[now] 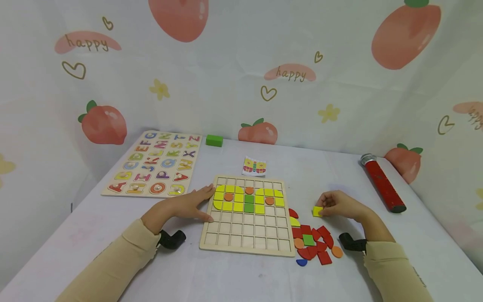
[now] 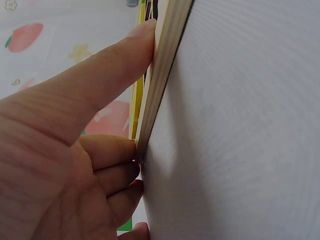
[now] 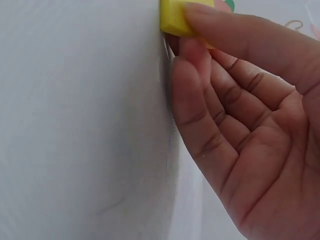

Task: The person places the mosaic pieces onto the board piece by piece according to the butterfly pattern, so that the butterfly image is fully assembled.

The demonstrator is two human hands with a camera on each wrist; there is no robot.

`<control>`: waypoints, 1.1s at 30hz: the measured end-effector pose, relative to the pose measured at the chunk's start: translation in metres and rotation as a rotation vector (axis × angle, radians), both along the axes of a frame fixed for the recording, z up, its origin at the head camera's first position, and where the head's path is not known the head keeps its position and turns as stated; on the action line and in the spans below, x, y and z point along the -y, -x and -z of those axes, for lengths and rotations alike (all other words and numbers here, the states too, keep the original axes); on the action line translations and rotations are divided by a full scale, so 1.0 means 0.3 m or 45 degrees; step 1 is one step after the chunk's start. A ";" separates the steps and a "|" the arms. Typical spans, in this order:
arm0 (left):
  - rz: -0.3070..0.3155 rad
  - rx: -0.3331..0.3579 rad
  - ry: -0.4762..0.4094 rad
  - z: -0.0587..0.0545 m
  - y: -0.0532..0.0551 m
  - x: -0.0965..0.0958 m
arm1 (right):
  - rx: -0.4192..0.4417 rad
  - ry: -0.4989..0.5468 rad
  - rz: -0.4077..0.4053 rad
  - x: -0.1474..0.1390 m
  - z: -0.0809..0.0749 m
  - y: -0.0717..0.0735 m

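A wooden grid board [image 1: 235,241] lies in the middle of the table, its upper rows partly filled with yellow, green and orange tiles. At the board's left edge rests my left hand [image 1: 188,204], thumb and fingers spread along the rim. The left wrist view shows the thumb [image 2: 107,70] pressed to the board's side. To the right of the board, my right hand [image 1: 341,205] pinches a yellow square tile [image 1: 317,211] close to the tabletop. In the right wrist view the thumb lies on this yellow tile [image 3: 175,17], the other fingers curled beneath.
Loose red tiles [image 1: 324,257], with orange, green, yellow and blue ones, lie beside the board's right edge. Behind the board is a small pattern card [image 1: 254,167]. An alphabet puzzle [image 1: 151,167] and green block [image 1: 214,140] are back left; a red microphone [image 1: 384,184] is at right.
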State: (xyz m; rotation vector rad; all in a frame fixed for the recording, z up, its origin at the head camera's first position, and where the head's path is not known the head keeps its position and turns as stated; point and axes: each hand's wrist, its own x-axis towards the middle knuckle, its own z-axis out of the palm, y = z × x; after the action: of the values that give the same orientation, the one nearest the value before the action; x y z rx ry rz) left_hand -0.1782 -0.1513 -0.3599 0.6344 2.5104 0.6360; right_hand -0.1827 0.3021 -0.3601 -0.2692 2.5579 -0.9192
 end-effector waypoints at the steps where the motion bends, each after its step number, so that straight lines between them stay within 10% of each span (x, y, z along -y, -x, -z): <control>1: 0.001 -0.001 0.000 0.001 0.000 0.000 | 0.009 0.002 0.016 0.000 0.000 0.001; 12: -0.005 -0.004 -0.002 0.003 -0.002 0.002 | 0.008 0.100 0.108 0.063 -0.018 0.010; 33: 0.002 -0.006 0.002 0.005 0.002 0.002 | 0.091 0.202 -0.065 0.311 -0.046 0.049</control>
State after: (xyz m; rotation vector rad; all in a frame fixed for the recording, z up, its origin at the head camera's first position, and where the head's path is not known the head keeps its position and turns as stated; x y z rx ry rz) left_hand -0.1788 -0.1518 -0.3614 0.6382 2.5144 0.6324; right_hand -0.1975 0.2089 -0.3462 -0.3391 2.4052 -1.0943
